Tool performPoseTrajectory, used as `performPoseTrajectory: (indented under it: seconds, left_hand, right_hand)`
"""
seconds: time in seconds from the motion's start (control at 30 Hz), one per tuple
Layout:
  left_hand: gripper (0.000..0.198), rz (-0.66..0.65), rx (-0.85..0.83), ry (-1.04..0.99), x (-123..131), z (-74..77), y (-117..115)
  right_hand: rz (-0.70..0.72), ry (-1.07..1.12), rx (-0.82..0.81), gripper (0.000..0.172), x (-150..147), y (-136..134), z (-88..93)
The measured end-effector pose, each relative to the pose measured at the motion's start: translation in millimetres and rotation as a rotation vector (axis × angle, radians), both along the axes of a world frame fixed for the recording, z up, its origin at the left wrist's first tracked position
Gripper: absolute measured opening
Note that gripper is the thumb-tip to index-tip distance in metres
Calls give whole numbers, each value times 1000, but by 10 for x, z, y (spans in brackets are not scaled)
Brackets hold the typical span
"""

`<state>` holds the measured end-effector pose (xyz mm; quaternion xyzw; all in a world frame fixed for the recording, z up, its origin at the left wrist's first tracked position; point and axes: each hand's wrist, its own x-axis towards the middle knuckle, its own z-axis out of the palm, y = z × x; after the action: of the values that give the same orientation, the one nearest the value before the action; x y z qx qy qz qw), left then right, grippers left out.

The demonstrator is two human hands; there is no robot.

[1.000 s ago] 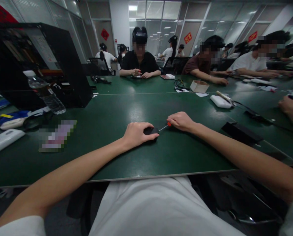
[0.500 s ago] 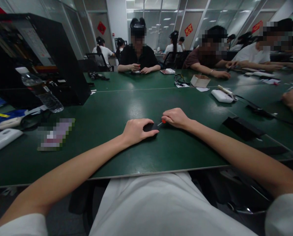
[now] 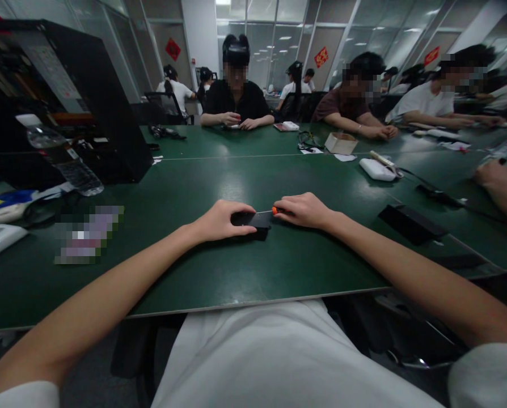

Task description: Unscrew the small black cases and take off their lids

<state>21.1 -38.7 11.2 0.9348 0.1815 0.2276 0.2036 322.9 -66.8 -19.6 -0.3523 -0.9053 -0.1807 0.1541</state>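
Head view: black box [image 3: 260, 220] is gripped at its left end between thumb and fingers of the left hand [image 3: 222, 221], at the near middle of the green table [image 3: 189, 283], apparently so that it is steadied and its right end is left exposed. Orange-ended screwdriver [image 3: 274, 210] is gripped in the curled right hand [image 3: 302, 209], shaft pointed leftward at the box, likely for control; tip contact cannot be told. Second black block [image 3: 412, 223] is placed well apart at right, probably out of the way.
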Motion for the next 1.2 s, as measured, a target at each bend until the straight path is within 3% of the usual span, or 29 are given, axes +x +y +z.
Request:
performPoseTrajectory:
  seconds: [0.2, 0.53, 0.77, 0.87, 1.03, 1.2]
  left_hand:
    - [43, 58, -35, -48, 60, -85, -51]
    - [43, 174, -157, -70, -179, -128, -68]
    - [44, 201, -123, -76, -140, -138, -66]
    - [45, 190, -112, -87, -134, -149, -73]
    - [44, 169, -96, -92, -136, -146, -81]
    - [42, 163, -96, -85, -113, -133, -105]
  right_hand:
    - [-3, -3, 118, 35, -141, -53, 21]
    - [-38, -4, 97, 37, -356, -65, 10]
    - [-91, 8, 60, 36, -397, -131, 15]
    - [-74, 41, 3, 35, -423, -104, 4]
    - [16, 138, -272, 32, -449, -35, -34]
    - [24, 144, -309, 33, -425, -46, -55]
